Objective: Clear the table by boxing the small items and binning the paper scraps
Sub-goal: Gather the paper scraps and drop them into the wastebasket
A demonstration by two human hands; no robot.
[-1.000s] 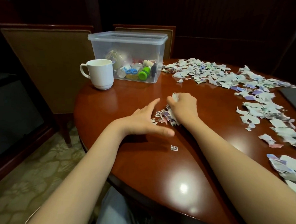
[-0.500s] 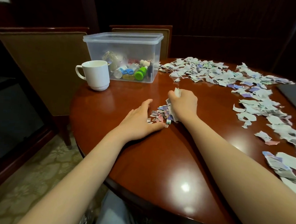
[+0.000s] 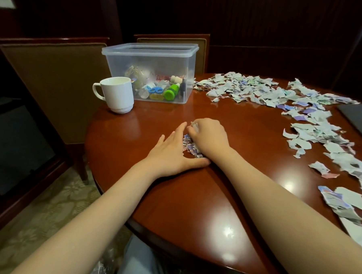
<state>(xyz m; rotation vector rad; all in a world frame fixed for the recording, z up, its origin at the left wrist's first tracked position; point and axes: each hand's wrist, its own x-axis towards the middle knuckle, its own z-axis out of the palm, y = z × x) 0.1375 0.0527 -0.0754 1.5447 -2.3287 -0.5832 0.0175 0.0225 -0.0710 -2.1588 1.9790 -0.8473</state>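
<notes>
A small heap of torn paper scraps [image 3: 190, 146] lies on the round wooden table [image 3: 193, 200], squeezed between my two hands. My left hand [image 3: 173, 152] rests flat with fingers together, its edge pressed against the heap. My right hand [image 3: 208, 138] is curled over the heap, with scraps sticking out at its fingertips. Many more scraps [image 3: 303, 114] spread in a wide band along the table's far and right side. A clear plastic box [image 3: 152, 72] at the back holds several small items, among them a green bottle.
A white mug [image 3: 117, 94] stands left of the box. A dark flat object [image 3: 361, 119] lies at the right edge. Upholstered chairs [image 3: 53, 84] stand behind and left of the table. Patterned carpet lies below on the left.
My left hand has slid right across the table, sweeping loose scraps, including a stray one near the front, into the heap against my right hand. The hands now touch.
</notes>
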